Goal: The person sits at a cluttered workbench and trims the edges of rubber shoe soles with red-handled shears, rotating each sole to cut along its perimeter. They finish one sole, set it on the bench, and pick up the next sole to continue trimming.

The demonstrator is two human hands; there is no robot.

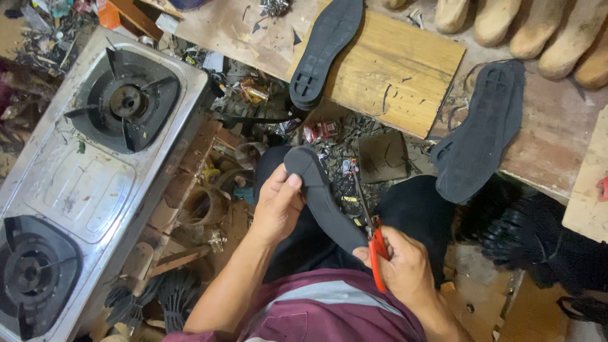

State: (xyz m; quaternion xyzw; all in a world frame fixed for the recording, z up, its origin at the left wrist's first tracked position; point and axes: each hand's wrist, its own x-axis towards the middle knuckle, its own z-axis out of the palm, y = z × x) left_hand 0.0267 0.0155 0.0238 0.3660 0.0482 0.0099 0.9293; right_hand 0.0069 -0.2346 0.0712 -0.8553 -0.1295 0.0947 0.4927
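Observation:
My left hand [277, 208] grips the upper end of a dark grey shoe sole [322, 197] held over my lap, thumb on top. My right hand [401, 266] holds red-handled scissors [375, 244], whose blades run up along the sole's right edge. Two more black soles lie ahead: one [326, 47] on a wooden board [405, 69], another [479, 133] on the bench to the right.
A steel two-burner gas stove [82, 177] stands at the left. Scraps and clutter [253, 95] litter the floor between stove and board. Several tan shoe lasts [538, 25] line the top right. A black brush-like pile [544, 234] sits at right.

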